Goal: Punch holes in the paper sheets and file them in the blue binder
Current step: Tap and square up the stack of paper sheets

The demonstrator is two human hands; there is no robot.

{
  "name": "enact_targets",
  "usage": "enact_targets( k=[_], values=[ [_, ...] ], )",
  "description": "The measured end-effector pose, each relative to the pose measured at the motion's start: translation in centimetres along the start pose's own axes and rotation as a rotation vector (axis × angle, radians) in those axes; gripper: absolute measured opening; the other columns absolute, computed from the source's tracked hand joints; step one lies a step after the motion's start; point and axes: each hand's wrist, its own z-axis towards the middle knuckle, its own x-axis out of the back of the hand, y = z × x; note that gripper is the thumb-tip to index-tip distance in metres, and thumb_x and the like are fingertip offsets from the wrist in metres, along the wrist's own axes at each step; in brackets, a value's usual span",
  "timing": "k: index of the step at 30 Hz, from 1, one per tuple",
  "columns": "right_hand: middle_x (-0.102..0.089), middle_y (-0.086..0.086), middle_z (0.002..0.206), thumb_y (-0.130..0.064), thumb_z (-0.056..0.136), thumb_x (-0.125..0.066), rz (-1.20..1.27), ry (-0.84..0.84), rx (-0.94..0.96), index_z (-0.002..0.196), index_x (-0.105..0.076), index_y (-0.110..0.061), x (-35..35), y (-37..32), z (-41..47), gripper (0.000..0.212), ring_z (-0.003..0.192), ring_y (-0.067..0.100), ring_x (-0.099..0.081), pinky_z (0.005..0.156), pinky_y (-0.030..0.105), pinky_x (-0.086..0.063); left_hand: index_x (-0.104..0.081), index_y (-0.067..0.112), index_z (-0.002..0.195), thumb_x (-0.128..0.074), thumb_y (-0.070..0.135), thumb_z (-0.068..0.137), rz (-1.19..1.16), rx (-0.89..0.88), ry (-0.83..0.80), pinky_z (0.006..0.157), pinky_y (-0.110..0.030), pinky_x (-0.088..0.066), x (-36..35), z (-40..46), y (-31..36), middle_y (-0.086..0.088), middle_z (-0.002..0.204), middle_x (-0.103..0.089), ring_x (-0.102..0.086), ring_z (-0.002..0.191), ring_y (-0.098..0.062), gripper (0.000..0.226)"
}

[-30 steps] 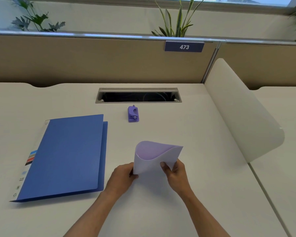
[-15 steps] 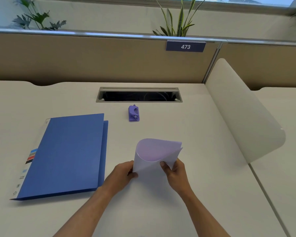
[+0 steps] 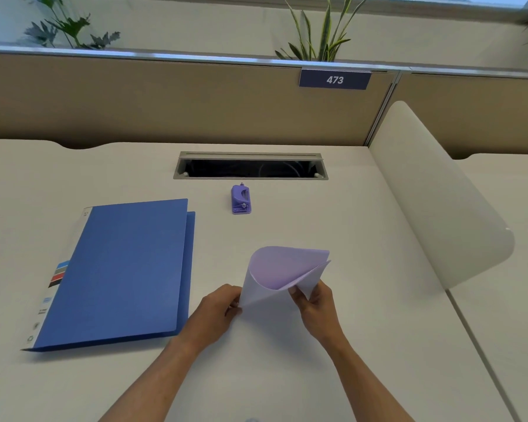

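Lilac paper sheets [image 3: 282,274], curled over into a loose fold, stand just above the counter [image 3: 363,345], pinched at the near-left edge by the left hand [image 3: 215,313] and at the right by the right hand [image 3: 317,303]. To do this well, the edges should be squared together before they go to the purple hole punch [image 3: 241,199], which sits well beyond. Blue binder [image 3: 119,275] lies closed at left. Since a second ago, the far flap has curled further over; both grips are unchanged.

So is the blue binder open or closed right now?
Closed: the blue binder lies flat on the desk, front cover down over the back.
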Motion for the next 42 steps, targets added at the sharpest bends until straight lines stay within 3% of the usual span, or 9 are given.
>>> enact_targets(
  k=[4,10,15,21,28,33,36,39,42],
  values=[
    [-0.062,-0.024,0.065,-0.005,0.095,-0.062,-0.004,0.01,0.002,0.081,-0.058,-0.034,0.0,0.1,0.0,0.032,0.056,-0.002,-0.054,0.054,0.006,-0.039,-0.06,0.025,0.108,-0.058,0.002,0.089,0.021,0.001,-0.009,0.074,-0.023,-0.05,-0.1,0.5,0.1,0.006,0.095,-0.06,-0.058,0.086,-0.011,0.03],
    [-0.065,-0.024,0.07,-0.005,0.095,-0.063,0.017,0.016,-0.013,0.084,-0.06,-0.032,0.0,0.0,0.0,0.029,0.06,-0.001,-0.057,0.056,0.009,-0.042,-0.057,0.034,0.116,-0.062,0.003,0.087,-0.027,0.006,0.006,0.073,-0.016,-0.049,-0.1,0.3,0.0,0.011,0.098,-0.06,-0.059,0.086,-0.005,0.042],
    [-0.067,-0.025,0.072,-0.016,0.089,-0.062,0.022,-0.007,0.002,0.085,-0.061,-0.033,0.1,-0.7,0.0,0.018,0.065,-0.002,-0.061,0.058,0.01,-0.044,-0.045,0.055,0.106,-0.073,0.017,0.083,-0.117,-0.002,0.062,0.075,-0.001,-0.04,0.3,-0.5,1.5,0.038,0.102,-0.055,-0.052,0.097,0.011,0.052],
    [-0.076,-0.015,0.099,-0.007,0.093,-0.066,0.131,-0.034,-0.001,0.104,-0.066,-0.025,0.8,-2.1,0.3,0.022,0.092,0.009,-0.071,0.078,0.028,-0.056,-0.054,0.038,0.119,-0.07,0.036,0.085,-0.438,-0.028,0.195,0.083,-0.01,-0.048,1.5,0.5,5.1,0.026,0.11,-0.064,-0.062,0.102,-0.004,0.037],
    [-0.065,0.014,0.134,-0.044,0.091,-0.067,0.498,-0.178,-0.103,0.135,-0.055,-0.012,2.2,-5.0,0.6,0.056,0.122,0.036,-0.062,0.097,0.053,-0.053,-0.054,0.043,0.12,-0.071,0.04,0.081,-0.753,0.042,0.141,0.075,-0.035,-0.06,3.5,1.9,7.5,-0.001,0.104,-0.069,-0.07,0.092,-0.025,0.043],
    [-0.054,0.019,0.146,-0.083,0.083,-0.035,0.913,-0.17,-0.388,0.144,-0.051,-0.022,3.5,-3.9,0.8,0.088,0.133,0.042,-0.051,0.113,0.062,-0.035,-0.046,0.044,0.132,-0.068,0.036,0.084,-0.89,0.134,-0.049,0.081,-0.04,-0.058,3.4,1.8,7.7,-0.008,0.11,-0.071,-0.07,0.098,-0.027,0.053],
    [-0.055,0.02,0.144,-0.071,0.094,-0.037,0.923,-0.108,-0.431,0.144,-0.051,-0.018,3.6,-3.0,0.6,0.074,0.132,0.043,-0.052,0.111,0.061,-0.037,-0.051,0.041,0.129,-0.067,0.034,0.087,-0.979,0.232,-0.145,0.077,-0.038,-0.057,3.3,1.4,7.4,-0.011,0.11,-0.071,-0.069,0.098,-0.032,0.045],
    [-0.057,0.027,0.137,-0.032,0.089,-0.065,0.739,-0.05,-0.413,0.138,-0.054,-0.008,2.8,-2.9,0.0,0.055,0.124,0.048,-0.057,0.105,0.069,-0.04,-0.059,0.039,0.122,-0.063,0.041,0.089,-1.019,0.307,-0.225,0.079,-0.035,-0.056,2.9,0.9,6.9,-0.005,0.118,-0.069,-0.067,0.104,-0.029,0.034],
    [-0.064,0.025,0.129,-0.004,0.086,-0.063,0.663,0.065,-0.417,0.133,-0.056,-0.005,2.2,-2.4,-0.6,0.048,0.114,0.046,-0.064,0.098,0.066,-0.048,-0.059,0.038,0.126,-0.048,0.058,0.092,-1.057,0.332,-0.241,0.087,-0.035,-0.055,2.3,0.5,6.1,-0.001,0.126,-0.064,-0.063,0.113,-0.023,0.04]
  ],
)
